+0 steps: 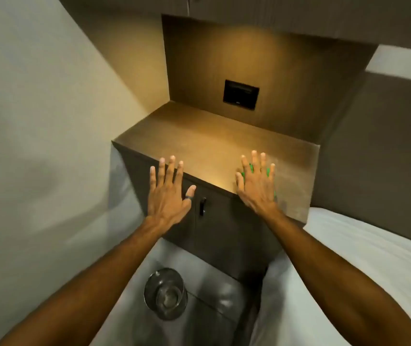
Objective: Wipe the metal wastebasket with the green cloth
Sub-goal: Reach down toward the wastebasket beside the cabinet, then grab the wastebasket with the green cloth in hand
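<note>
Right hand (256, 186): fingers spread flat, palm down, gripping nothing. It lies over the green cloth (251, 168), which shows only as slivers between the fingers and at the outer edge of the palm; whether the palm presses on the cloth cannot be told. Cloth and hand sit at the front right part of the nightstand (214, 143) top.

Left hand (168, 189): fingers spread wide, empty, held over the front left corner of the nightstand. A dark ring (190, 196) is on its thumb.

The nightstand front carries a small dark handle (202, 206), between the two hands and below the top edge. A dark wall panel (240, 94) is set in the recess behind the nightstand.

The metal wastebasket (165, 293) stands upright on the floor in front of the nightstand, below the left forearm, well apart from both hands. A white bed (374, 258) lies just beside the nightstand on its right.
</note>
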A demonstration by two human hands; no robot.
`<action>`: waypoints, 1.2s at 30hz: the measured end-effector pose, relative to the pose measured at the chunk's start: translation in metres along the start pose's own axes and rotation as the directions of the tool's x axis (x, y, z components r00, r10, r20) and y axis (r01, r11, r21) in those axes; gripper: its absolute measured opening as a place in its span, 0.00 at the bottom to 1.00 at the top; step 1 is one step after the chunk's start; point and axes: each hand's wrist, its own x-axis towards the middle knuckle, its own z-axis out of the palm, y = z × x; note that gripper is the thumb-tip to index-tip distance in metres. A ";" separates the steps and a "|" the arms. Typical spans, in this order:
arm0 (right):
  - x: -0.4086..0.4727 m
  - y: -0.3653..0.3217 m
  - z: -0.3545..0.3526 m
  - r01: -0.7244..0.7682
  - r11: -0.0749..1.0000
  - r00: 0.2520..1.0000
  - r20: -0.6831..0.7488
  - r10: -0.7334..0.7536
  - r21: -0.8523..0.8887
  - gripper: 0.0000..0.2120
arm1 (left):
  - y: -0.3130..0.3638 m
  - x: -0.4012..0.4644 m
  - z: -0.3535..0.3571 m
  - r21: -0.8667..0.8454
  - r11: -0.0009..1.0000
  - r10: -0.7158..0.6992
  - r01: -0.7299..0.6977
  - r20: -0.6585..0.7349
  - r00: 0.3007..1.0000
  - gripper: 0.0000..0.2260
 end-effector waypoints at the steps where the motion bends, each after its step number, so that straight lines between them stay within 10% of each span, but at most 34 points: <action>1: -0.001 0.014 0.009 -0.069 0.998 0.995 0.067 0.069 0.001 0.31 | 0.006 -0.005 0.007 0.027 1.000 -0.010 0.009 0.063 0.998 0.34; 13: 0.006 -0.005 0.031 -0.211 0.974 0.947 0.229 0.223 -0.077 0.34 | -0.004 -0.030 0.036 0.098 0.991 0.068 -0.094 0.244 0.967 0.32; 18: -0.037 -0.041 0.031 -0.167 0.933 0.985 0.091 0.145 0.320 0.34 | -0.026 -0.059 0.055 0.026 0.990 0.123 -0.137 0.298 0.947 0.30; 23: -0.110 -0.081 0.080 -0.288 0.672 0.957 0.182 0.225 0.682 0.32 | -0.063 -0.115 0.104 -0.040 0.988 0.146 -0.149 0.552 0.821 0.30; 30: -0.232 -0.094 0.213 -0.680 0.373 0.733 0.561 0.386 0.631 0.26 | -0.090 -0.187 0.213 -0.165 0.986 0.123 0.022 0.811 0.572 0.29; 36: -0.346 -0.078 0.444 -0.854 0.091 0.473 0.693 0.544 0.512 0.21 | -0.104 -0.254 0.444 -0.136 0.974 0.042 0.181 0.895 0.444 0.32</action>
